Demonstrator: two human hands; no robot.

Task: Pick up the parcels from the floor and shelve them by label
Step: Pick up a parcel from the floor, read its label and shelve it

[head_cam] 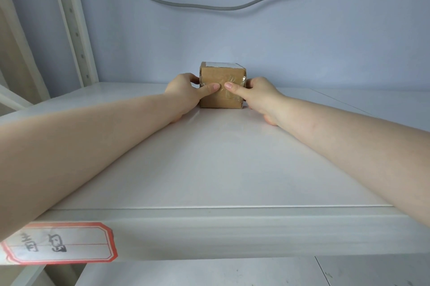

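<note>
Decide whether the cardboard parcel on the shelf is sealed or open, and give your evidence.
Sealed. The parcel has clear tape across its closed front face and no lifted flap shows; its far side is hidden.

We see the parcel (222, 87) resting on the shelf (209, 157), far back near the wall (256, 41) behind it and roughly midway across. Our left hand (186, 95) lies against its left side and our right hand (260, 97) against its right side, with both thumbs on the face nearest us, their tips close together. Both forearms reach in over the shelf from its front edge. A label (60, 242) is stuck on the front edge of the shelf, at the left, below our left forearm. An upright post (69, 23) stands at the left, behind the shelf's far corner. A cable (209, 6) hangs along the wall above the parcel.
</note>
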